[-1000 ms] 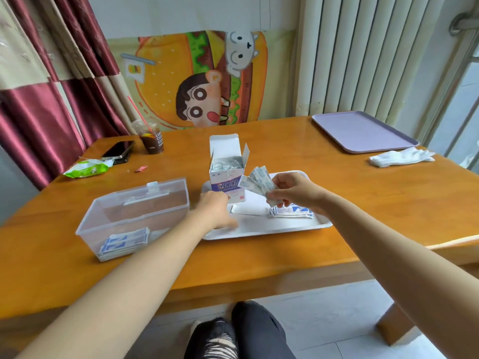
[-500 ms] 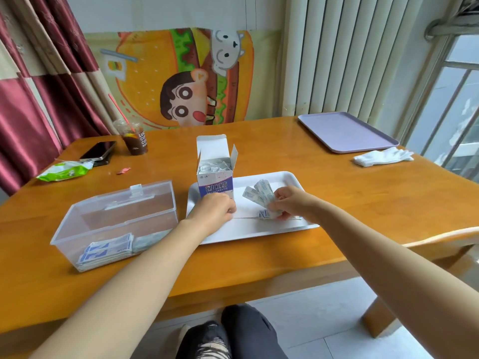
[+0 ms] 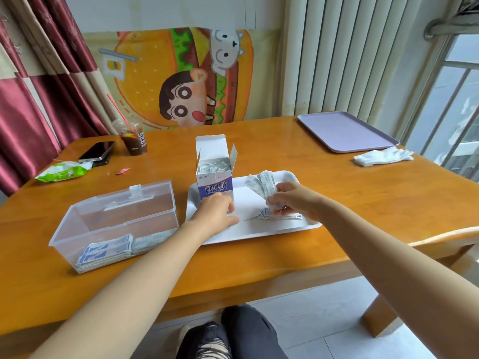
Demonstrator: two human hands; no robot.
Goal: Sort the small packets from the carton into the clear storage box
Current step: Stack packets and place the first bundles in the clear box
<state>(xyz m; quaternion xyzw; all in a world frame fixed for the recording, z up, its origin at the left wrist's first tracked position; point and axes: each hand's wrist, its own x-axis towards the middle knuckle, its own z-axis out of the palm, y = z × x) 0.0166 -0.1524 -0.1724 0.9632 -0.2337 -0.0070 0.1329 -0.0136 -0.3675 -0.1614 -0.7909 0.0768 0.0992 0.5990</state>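
An open white and purple carton point(image 3: 214, 177) stands upright on the left end of a white tray point(image 3: 298, 229), with small packets showing inside its top. My left hand point(image 3: 217, 211) rests at the carton's base, fingers curled on a flat white sheet. My right hand point(image 3: 290, 199) grips a fan of several small white packets point(image 3: 260, 185) above a small stack of blue-printed packets point(image 3: 281, 216) on the tray. The clear storage box point(image 3: 116, 218) sits to the left, lid up, with packets point(image 3: 106, 251) lying in its near corner.
A lilac tray point(image 3: 346, 130) and white gloves point(image 3: 382, 156) lie at the back right. A phone point(image 3: 97, 151), an iced drink cup point(image 3: 133, 138), a green wrapper point(image 3: 63, 172) and a small red scrap point(image 3: 122, 171) sit at the back left. My knees point(image 3: 228, 335) show below the table edge.
My right hand has lowered slightly with its packets, toward the stack on the tray. My left hand stays at the carton's base. The camera has turned a little to the right.
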